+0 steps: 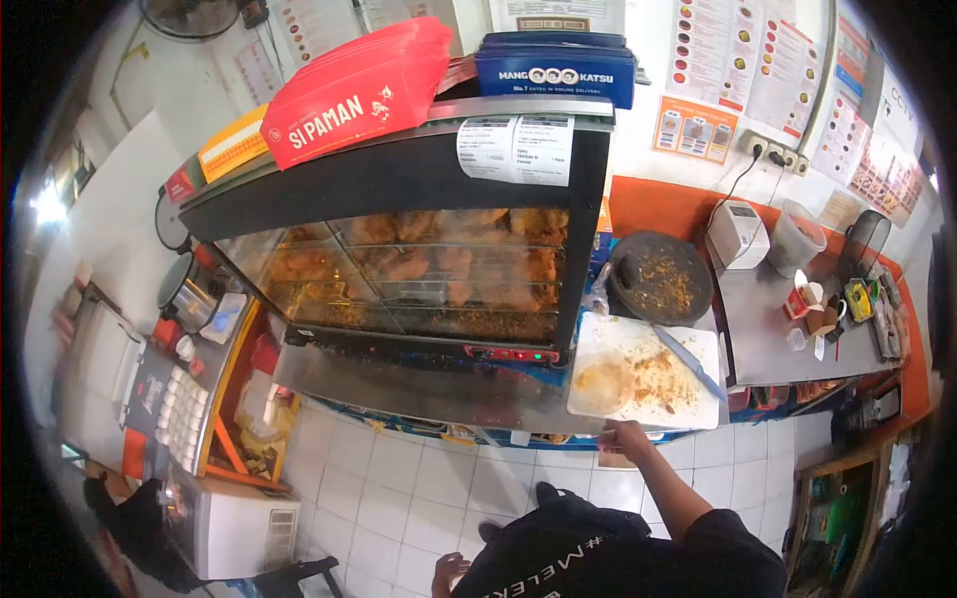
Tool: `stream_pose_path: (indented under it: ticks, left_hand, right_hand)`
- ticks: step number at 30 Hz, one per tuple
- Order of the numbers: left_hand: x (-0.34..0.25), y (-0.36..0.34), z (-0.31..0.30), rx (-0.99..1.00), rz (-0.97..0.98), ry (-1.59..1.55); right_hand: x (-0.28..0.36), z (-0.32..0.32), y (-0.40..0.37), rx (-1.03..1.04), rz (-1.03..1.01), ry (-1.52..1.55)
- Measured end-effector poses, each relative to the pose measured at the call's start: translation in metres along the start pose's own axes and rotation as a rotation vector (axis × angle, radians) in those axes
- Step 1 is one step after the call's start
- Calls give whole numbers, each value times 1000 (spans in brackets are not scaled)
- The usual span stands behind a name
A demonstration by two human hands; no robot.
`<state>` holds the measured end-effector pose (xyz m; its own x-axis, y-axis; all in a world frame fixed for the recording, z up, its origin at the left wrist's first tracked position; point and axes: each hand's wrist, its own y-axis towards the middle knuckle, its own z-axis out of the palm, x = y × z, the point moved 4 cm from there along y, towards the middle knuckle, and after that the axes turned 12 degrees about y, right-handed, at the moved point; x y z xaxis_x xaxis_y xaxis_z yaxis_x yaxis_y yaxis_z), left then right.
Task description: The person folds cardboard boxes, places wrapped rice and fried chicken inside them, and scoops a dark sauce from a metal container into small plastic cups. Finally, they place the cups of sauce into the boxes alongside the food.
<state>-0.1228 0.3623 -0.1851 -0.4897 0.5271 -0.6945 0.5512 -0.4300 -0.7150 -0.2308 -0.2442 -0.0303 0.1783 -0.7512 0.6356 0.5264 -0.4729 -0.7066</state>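
Note:
My right hand [625,440] is at the counter's front edge, just below the white cutting board [648,344]. Its fingers are curled closed, and what they hold, if anything, I cannot make out. On the board lie a knife [690,361] with a bluish-grey blade, brown crumbs and a round, pale, translucent disc [602,384]. Low beside my dark shirt hangs my left hand [449,572], its fingers partly hidden and small in view.
A glass-fronted warmer [429,269] with fried pieces fills the counter's middle, topped by red cartons [359,95] and blue boxes [555,75]. A dark stone mortar [660,279] stands behind the board. To the right are a white printer [738,236] and a plastic tub [796,239].

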Motion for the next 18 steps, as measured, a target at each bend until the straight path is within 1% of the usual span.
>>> stream_pose_path:
  ticks: [1,2,3,4,5,6,8,9,12,13,16,17,18]
  left_hand:
    - [-12,-1,0,-20,146,188]
    - [-20,-6,3,-75,240,241]
    - [-27,-11,7,-137,331,297]
    - [-66,-51,27,-231,367,215]
    - [-89,-71,38,-326,402,132]
    - [-69,-56,38,-244,250,103]
    - [-13,-25,29,-75,-55,43]
    - [-8,-25,30,-59,-83,69]
    - [-4,-24,40,-85,-85,88]
    - [-4,-24,44,-90,-96,89]
    - [-3,-22,47,-95,-124,89]
    - [-3,-22,47,-96,-130,91]
    - [-4,-21,47,-97,-132,92]
  right_hand:
    - [13,8,2,-64,-8,-23]
    - [21,11,4,-129,-17,-45]
    - [21,4,18,-101,-126,-33]
    - [20,-3,29,-149,-107,-81]
    - [22,-7,38,-197,-88,-130]
    - [23,-12,45,-246,-69,-181]
    - [23,-18,54,-276,-111,-213]
    - [21,-21,58,-292,-131,-226]
    - [13,-32,78,-310,-194,-275]
    - [11,-38,88,-267,-292,-487]
    - [20,-5,61,-264,-203,-418]
    - [11,-3,69,-240,-151,-396]
    - [6,5,70,-191,-158,-437]
